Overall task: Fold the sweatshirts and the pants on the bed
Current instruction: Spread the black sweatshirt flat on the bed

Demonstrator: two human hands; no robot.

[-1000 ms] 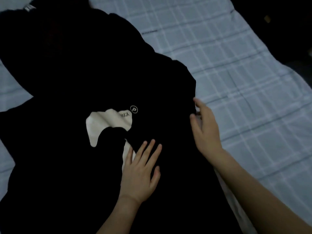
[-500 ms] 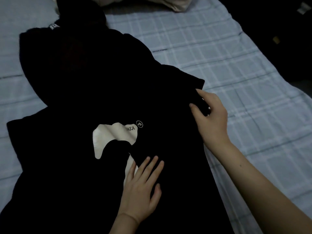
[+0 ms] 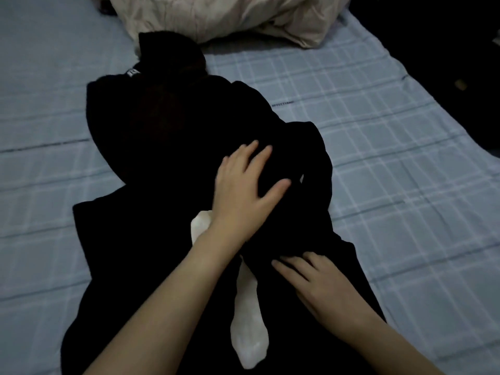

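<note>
Left fingers [image 3: 257, 152]: straight and fanned wide, laid flat on black fabric; thumb stretched out to the right. Nothing is gripped. The left hand [image 3: 240, 190] rests palm-down on the upper middle of the black sweatshirt [image 3: 151, 239], with the forearm entering from the lower left.

Right fingers [image 3: 311, 258]: loosely spread, slightly bent, tips pressed on the fabric. Whether any cloth is pinched under them cannot be told. The right hand [image 3: 322, 288] lies palm-down on the sweatshirt's right side, nearer the camera than the left hand and well apart from it.

The sweatshirt is spread on the bed [image 3: 392, 158], hood [image 3: 167, 50] toward the far end. A bunched fold of black cloth [image 3: 316, 163] is seen just right of the left thumb. A white print [image 3: 247, 328] shows between the two forearms, partly covered by the left wrist. A small white label [image 3: 132, 72] is noted at the neck.

The bed is covered with a pale blue checked sheet. A crumpled beige duvet [image 3: 230, 14] lies at the far end, touching the hood.
</note>
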